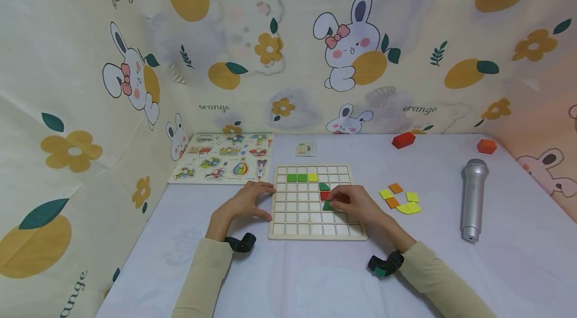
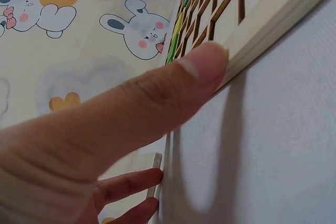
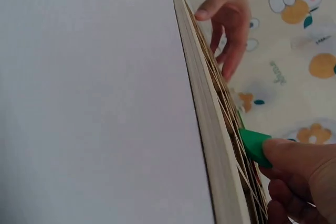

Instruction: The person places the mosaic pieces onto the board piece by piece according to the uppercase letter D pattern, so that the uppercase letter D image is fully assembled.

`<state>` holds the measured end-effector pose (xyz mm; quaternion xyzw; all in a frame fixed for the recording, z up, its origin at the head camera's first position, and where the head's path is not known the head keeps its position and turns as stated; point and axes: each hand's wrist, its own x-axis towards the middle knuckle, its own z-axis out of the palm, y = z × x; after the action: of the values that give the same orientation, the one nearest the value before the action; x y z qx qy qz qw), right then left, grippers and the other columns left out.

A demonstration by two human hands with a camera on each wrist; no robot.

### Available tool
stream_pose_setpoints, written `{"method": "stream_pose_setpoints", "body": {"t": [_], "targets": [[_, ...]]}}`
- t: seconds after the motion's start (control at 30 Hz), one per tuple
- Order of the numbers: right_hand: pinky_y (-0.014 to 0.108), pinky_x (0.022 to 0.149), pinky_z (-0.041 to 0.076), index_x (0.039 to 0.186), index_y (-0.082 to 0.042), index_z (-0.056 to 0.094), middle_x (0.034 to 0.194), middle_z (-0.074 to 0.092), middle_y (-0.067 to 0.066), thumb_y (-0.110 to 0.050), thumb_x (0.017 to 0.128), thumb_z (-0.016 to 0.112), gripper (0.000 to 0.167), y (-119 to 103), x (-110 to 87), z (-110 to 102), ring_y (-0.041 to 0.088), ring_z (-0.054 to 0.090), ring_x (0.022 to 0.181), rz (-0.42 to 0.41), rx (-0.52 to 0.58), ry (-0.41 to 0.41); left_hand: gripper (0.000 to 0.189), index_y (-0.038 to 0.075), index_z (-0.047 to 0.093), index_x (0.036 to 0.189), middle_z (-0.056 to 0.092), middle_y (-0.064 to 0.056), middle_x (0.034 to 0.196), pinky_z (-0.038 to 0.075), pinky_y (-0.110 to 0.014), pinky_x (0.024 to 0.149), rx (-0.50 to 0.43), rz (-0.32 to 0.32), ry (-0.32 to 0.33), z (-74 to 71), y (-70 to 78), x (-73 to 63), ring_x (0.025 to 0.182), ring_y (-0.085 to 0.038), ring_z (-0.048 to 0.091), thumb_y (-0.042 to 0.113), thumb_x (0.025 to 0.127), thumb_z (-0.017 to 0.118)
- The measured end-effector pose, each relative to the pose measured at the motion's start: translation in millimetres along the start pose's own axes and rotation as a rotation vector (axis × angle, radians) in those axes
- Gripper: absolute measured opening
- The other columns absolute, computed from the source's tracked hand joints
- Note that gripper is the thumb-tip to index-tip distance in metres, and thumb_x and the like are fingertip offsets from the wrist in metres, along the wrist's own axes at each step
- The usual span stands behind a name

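Observation:
A wooden grid board [image 1: 317, 238] lies flat on the white table. In its upper row sit two green square tiles [image 1: 297, 178] with a yellow tile [image 1: 313, 178] to their right. Lower down, a green curved-edge tile [image 1: 323, 186] lies above a red tile [image 1: 324, 196]. My right hand [image 1: 358, 202] pinches another green tile [image 3: 254, 145] between thumb and fingers, over the grid just below the red one. My left hand [image 1: 243, 204] rests at the board's left side, its thumb [image 2: 205, 64] touching the edge and its fingers spread.
Several loose yellow and orange tiles [image 1: 395, 188] lie right of the board. Farther right is a silver microphone-shaped object [image 1: 473, 203]. A red block [image 1: 403, 140] and an orange-red block [image 1: 487, 146] stand at the back. A picture board [image 1: 221, 155] and a small patterned card [image 1: 306, 149] lie behind.

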<state>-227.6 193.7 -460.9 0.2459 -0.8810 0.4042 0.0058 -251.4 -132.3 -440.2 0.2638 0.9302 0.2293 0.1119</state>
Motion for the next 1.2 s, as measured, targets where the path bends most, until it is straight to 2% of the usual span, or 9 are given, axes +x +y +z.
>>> {"method": "stream_pose_setpoints", "body": {"t": [0.23, 0.47, 0.83, 1.2], "targets": [[0.021, 0.064, 0.046, 0.095, -0.015, 0.070, 0.087, 0.061, -0.008, -0.013, 0.082, 0.072, 0.013, -0.8, -0.9, 4.8, 0.011, 0.050, 0.077, -0.046, -0.108, 0.029, 0.073, 0.011, 0.056, 0.128, 0.046, -0.004, 0.140, 0.027, -0.041, 0.110, -0.014, 0.012, 0.004, -1.3, 0.9, -0.4, 0.130, -0.026, 0.034, 0.031, 0.065, 0.085], [0.023, 0.067, 0.045, 0.099, -0.017, 0.072, 0.090, 0.059, -0.008, -0.017, 0.081, 0.073, 0.019, -2.4, -4.4, 5.5, 0.010, 0.050, 0.082, -0.081, -0.176, 0.010, 0.072, 0.007, 0.057, 0.126, 0.049, -0.007, 0.137, 0.028, -0.043, 0.109, 0.005, 0.089, 0.028, -1.6, -1.7, -0.7, 0.126, -0.027, 0.038, 0.033, 0.065, 0.084], [0.025, 0.072, 0.048, 0.097, -0.016, 0.073, 0.092, 0.061, -0.007, -0.016, 0.080, 0.074, 0.017, -3.2, -4.2, 3.4, 0.009, 0.051, 0.087, -0.146, -0.227, 0.002, 0.073, 0.009, 0.056, 0.127, 0.047, -0.006, 0.139, 0.029, -0.042, 0.109, -0.001, 0.059, 0.019, -0.7, -2.1, 0.4, 0.128, -0.027, 0.036, 0.033, 0.065, 0.084], [0.027, 0.076, 0.049, 0.098, -0.016, 0.073, 0.094, 0.061, -0.007, -0.014, 0.081, 0.072, 0.017, -3.8, -2.4, 3.1, 0.010, 0.053, 0.090, -0.150, -0.235, -0.026, 0.073, 0.010, 0.056, 0.127, 0.047, -0.004, 0.139, 0.028, -0.041, 0.109, -0.002, 0.038, 0.013, 0.4, -3.4, 0.2, 0.129, -0.025, 0.035, 0.034, 0.064, 0.084]]}}
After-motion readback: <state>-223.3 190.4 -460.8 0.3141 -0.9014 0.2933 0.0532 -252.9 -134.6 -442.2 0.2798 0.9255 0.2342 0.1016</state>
